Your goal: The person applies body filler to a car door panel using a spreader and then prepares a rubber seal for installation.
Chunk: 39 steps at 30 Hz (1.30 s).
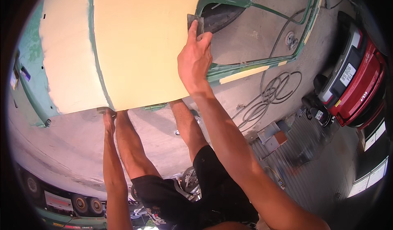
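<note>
- Our right hand (195,62) grips a dark flat block (199,25), index finger stretched along it;
- the block sits against the cream panel (135,46), beside the green frame (237,0);
- our left hand (108,116) is at the panel's lower edge, partly hidden; we cannot tell its grip.

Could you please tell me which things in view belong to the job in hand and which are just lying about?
In use:
- flat dark pad, under the right hand
- cream-and-green panel, with the left hand at its lower edge

Seemingly just about:
- coiled hose
- boxes
- red car
</note>
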{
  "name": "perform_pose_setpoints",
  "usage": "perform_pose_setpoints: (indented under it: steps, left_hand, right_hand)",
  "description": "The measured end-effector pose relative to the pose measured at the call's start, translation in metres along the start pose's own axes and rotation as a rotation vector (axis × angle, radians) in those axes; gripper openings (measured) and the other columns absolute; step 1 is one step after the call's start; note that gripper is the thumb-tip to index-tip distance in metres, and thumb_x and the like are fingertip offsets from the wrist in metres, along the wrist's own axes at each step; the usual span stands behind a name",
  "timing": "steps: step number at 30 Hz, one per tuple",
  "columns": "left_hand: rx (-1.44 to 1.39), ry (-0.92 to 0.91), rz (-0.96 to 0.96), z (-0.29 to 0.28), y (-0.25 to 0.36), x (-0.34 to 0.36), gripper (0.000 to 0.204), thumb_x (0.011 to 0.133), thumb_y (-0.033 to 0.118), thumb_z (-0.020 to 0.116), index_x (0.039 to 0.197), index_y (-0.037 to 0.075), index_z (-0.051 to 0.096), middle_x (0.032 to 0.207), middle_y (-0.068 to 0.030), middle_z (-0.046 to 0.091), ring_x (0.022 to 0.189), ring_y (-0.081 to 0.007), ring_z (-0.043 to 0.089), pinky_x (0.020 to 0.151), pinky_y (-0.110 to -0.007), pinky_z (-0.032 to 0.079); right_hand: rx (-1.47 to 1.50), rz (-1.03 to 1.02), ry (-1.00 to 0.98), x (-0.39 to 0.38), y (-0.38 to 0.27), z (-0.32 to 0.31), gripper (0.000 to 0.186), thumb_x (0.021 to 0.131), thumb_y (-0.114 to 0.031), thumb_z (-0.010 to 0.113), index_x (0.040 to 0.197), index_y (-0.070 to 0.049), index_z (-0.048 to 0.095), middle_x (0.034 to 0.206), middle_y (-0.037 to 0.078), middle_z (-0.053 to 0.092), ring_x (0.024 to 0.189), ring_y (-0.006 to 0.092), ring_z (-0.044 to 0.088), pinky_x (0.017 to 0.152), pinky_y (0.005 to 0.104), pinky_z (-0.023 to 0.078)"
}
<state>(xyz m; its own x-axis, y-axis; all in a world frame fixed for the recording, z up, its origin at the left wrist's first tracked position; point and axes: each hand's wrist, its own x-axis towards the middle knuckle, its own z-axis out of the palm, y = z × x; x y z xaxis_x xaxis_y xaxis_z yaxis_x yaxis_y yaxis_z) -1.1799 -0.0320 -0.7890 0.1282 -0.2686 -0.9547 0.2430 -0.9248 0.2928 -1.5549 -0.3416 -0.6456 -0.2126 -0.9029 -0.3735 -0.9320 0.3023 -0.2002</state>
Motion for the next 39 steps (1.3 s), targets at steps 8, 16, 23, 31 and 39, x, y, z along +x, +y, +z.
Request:
perform_pose_setpoints:
  steps: [8,16,23,31,39]
  left_hand:
    - [0.116,0.000,-0.049,-0.065,-0.002,-0.076,0.060,0.097,0.054,0.044,0.132,0.007,0.035,0.109,-0.0211,0.062,0.082,-0.0327,0.068,0.070,-0.042,0.058]
    - [0.252,-0.029,-0.052,-0.072,-0.001,-0.143,0.061,0.095,0.054,0.048,0.131,0.006,0.036,0.097,-0.0182,0.061,0.070,-0.0298,0.069,0.061,-0.039,0.058]
    - [1.113,0.037,0.369,-0.005,0.125,-0.218,0.026,0.093,0.020,0.048,0.114,0.008,0.059,0.094,-0.0227,0.063,0.088,-0.0421,0.061,0.078,-0.050,0.049]
    - [1.104,-0.330,0.798,0.054,0.259,-0.344,0.018,0.087,0.024,0.063,0.101,0.013,0.070,0.094,-0.0179,0.060,0.088,-0.0351,0.060,0.078,-0.042,0.051]
    - [0.321,-0.873,0.355,0.098,0.359,-0.500,0.043,0.096,0.031,0.060,0.123,-0.001,0.057,0.116,-0.0069,0.061,0.110,-0.0160,0.054,0.101,-0.033,0.039]
  right_hand:
    - [-0.049,-0.006,-0.169,0.008,-0.001,-0.025,0.052,0.085,-0.001,0.053,0.135,0.007,0.042,0.112,0.025,0.046,0.095,0.0410,0.059,0.081,0.0452,0.052]
    - [-0.026,0.344,-0.094,0.086,-0.036,-0.040,0.041,0.089,-0.007,0.054,0.124,0.011,0.044,0.121,0.028,0.046,0.095,0.0422,0.064,0.082,0.0418,0.056]
    - [-0.174,0.227,-0.520,-0.104,0.094,-0.079,0.038,0.085,-0.011,0.052,0.123,-0.003,0.051,0.116,0.023,0.058,0.104,0.0409,0.061,0.088,0.0486,0.050]
    - [0.171,0.520,-0.712,-0.412,0.145,-0.175,0.038,0.075,-0.016,0.063,0.110,-0.001,0.065,0.098,0.022,0.069,0.095,0.0333,0.067,0.085,0.0388,0.050]
    - [1.013,0.671,-0.046,-0.470,0.037,-0.243,0.036,0.078,-0.013,0.057,0.110,0.001,0.062,0.093,0.006,0.065,0.084,0.0169,0.059,0.079,0.0283,0.046]
